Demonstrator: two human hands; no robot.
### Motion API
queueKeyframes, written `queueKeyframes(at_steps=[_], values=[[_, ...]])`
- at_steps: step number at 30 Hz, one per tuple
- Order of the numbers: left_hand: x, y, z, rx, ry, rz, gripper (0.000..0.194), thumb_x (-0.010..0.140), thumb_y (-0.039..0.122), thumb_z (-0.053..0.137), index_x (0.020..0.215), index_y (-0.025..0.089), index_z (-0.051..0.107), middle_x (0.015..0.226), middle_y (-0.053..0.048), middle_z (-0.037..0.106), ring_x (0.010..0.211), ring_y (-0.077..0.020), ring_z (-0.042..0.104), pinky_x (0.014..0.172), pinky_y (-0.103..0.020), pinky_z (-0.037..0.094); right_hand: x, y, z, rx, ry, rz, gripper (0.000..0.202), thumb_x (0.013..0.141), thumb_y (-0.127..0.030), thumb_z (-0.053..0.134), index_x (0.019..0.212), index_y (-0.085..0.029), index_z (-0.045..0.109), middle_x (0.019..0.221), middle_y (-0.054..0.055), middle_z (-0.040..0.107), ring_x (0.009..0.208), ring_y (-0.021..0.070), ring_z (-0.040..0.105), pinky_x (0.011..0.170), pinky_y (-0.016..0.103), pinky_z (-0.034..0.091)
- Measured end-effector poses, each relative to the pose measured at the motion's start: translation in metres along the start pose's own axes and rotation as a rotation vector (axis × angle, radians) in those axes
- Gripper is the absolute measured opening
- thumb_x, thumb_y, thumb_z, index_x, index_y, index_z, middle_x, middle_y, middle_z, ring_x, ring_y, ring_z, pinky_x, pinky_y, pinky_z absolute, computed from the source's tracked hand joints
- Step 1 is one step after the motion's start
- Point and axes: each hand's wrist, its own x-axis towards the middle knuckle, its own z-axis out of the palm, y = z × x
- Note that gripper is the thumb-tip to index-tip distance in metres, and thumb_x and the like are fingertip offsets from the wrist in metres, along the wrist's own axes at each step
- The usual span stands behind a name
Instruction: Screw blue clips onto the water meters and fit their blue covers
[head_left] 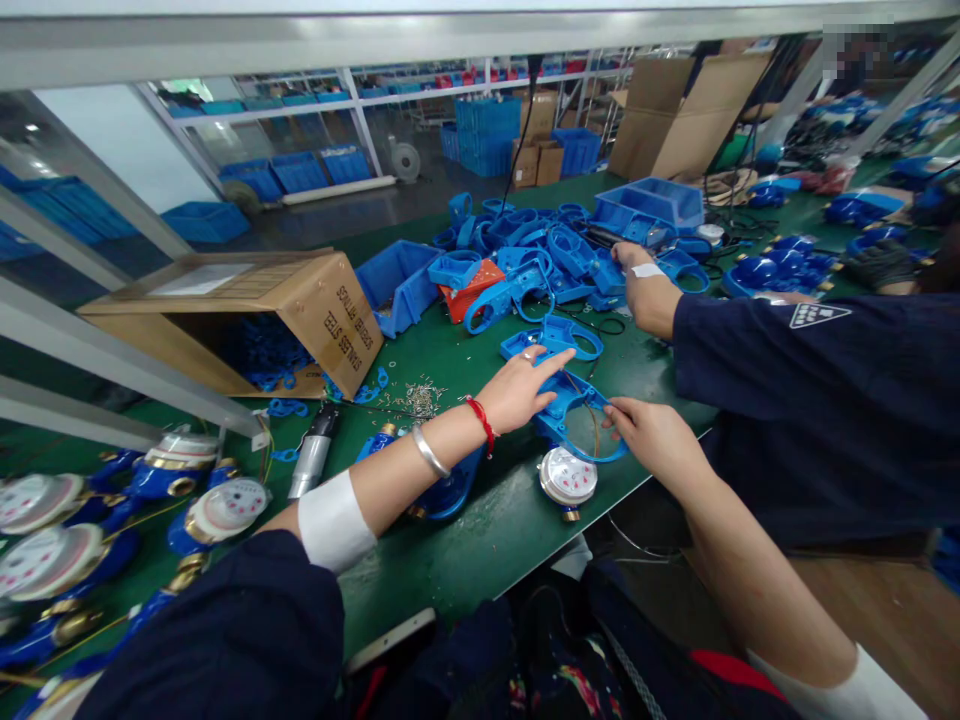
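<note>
While the right hand (pixel 649 435) pinches the ring side of a blue frame (pixel 559 418) with its thumb and fingertips nearly together, the left hand (pixel 525 385) lies over the other end. The left hand is about half open with its fingers spread, and one cannot tell if it grips the frame or just rests there. A thin wire (pixel 597 432) shows inside the ring; whether the right hand has it too is hard to see.

Call the blue frame the middle of the clock. It is above the green table (pixel 480 555). A round white meter (pixel 568 475) sits near at 6 o'clock. Another frame (pixel 555 330) lies just beside it at 12, and a big heap of blue frames (pixel 525 250) is farther off at 11. Little screws (pixel 421 398) are in a pile at 9. A blue bin (pixel 409 290) is at 10. Between 9 and 10 a brown box (pixel 352 320) lies on its side. A silver and black tool (pixel 311 455) is between 8 and 9. At 1 o'clock is another person's hand (pixel 649 290).
</note>
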Motion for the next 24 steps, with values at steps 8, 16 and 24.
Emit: queueKeyframes(at_steps=[8,16,24], values=[[0.017,0.017,-0.007,0.291,-0.019,0.199,0.028,0.092,0.018,0.039,0.088,0.017,0.067,0.135,-0.006,0.047,0.135,-0.027,0.028,0.113,-0.051,0.016,-0.035,-0.008,0.005,-0.029,-0.144,0.058,0.026,0.083,-0.032,0.045,0.067,-0.024,0.063,0.055,0.001,0.063,0.048,0.0172,0.056,0.05,0.027,0.031],[0.0,0.005,0.045,-0.097,0.019,-0.344,0.054,0.09,0.035,0.046,0.133,0.004,0.035,0.13,-0.022,0.049,0.119,-0.0263,0.05,0.097,-0.036,0.043,-0.064,-0.012,0.038,0.059,-0.161,0.144,0.032,0.088,-0.041,0.036,0.098,-0.022,0.06,0.062,0.003,0.066,0.061,0.0237,0.064,0.056,0.03,0.039],[-0.015,-0.002,0.057,-0.079,-0.149,-0.41,0.023,0.088,0.021,0.041,0.097,0.012,0.059,0.104,-0.012,0.065,0.101,-0.0211,0.059,0.092,-0.032,0.045,-0.043,-0.001,0.049,0.294,-0.025,0.141,0.049,0.088,-0.054,0.035,0.118,-0.023,0.058,0.12,0.009,0.063,0.112,0.0282,0.058,0.093,0.042,0.045]])
